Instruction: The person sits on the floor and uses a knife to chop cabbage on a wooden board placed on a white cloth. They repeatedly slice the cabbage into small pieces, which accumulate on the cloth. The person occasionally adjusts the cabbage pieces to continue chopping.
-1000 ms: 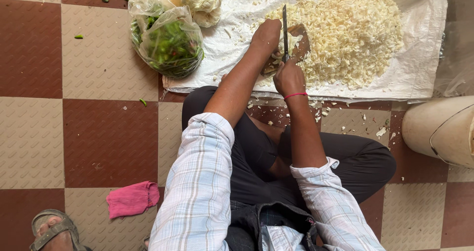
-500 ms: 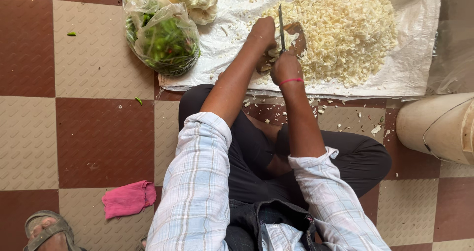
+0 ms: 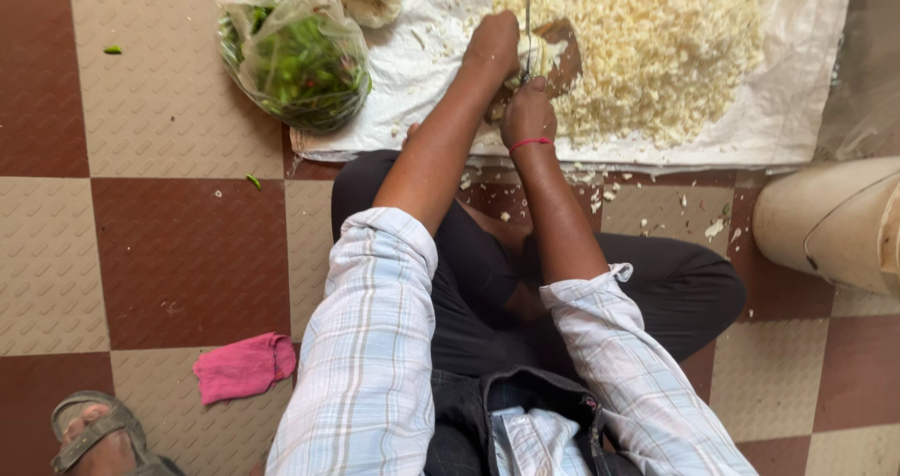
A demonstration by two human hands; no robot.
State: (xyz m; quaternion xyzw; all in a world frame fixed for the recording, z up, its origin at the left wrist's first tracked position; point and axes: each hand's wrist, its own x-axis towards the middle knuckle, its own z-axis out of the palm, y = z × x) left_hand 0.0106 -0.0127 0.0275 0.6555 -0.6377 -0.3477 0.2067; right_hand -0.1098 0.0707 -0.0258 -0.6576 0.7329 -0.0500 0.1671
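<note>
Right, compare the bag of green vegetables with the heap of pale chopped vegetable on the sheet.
The bag of green vegetables is dark green and enclosed in clear plastic; the chopped heap is pale cream and lies loose. The bag's contents look like long whole pieces; the heap is in small shreds. The bag sits at the white sheet's left edge, partly on the floor tiles; the heap spreads wide by the knife. Both rest at floor level.

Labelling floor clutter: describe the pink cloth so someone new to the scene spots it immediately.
Start at the checkered floor of brown and beige tiles, on the seated person's left. Below the clear bag of green vegetables and just above the sandalled foot lies the pink cloth, crumpled and flat. It is the only bright pink, soft item on the floor.
</note>
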